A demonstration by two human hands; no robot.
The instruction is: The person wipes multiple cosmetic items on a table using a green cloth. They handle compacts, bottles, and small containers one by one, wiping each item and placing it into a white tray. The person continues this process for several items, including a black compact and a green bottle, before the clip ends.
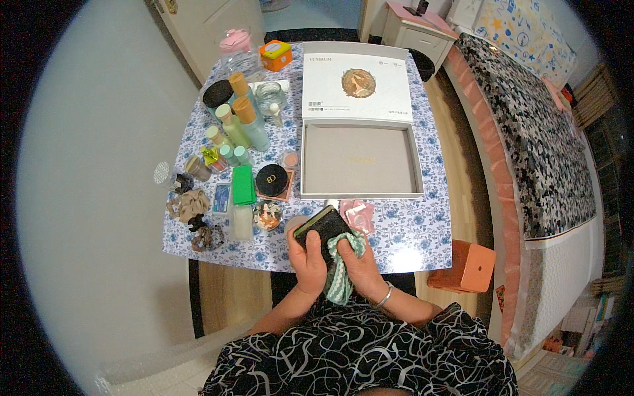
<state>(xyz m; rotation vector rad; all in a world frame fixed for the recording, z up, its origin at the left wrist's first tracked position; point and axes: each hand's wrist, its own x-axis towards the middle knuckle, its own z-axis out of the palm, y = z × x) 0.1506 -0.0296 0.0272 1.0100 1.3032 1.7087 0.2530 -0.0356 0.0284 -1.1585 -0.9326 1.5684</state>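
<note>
Above the table's near edge, my left hand [308, 260] grips a black rectangular case [327, 227] by its left side. What the case contains cannot be seen. My right hand [360, 267] presses a green and white striped cloth [342, 279] against the case's right side, and the cloth hangs down between both hands. Just beyond the case lie pink sachets [360, 218]. A large white box [420, 185] stands with its lid [327, 79] folded back, its inside showing a flat grey surface. To the left are a round black compact [271, 180], a green box [243, 184] and a round patterned tin [267, 215].
Bottles with wooden and green caps [250, 123] stand at the left. Fabric hair ties [195, 205] lie near the left edge. A pink-lidded jar [235, 47] and an orange and yellow tin [276, 55] stand at the back. An orange stool [468, 267] is right of the table, beside a bed [535, 138].
</note>
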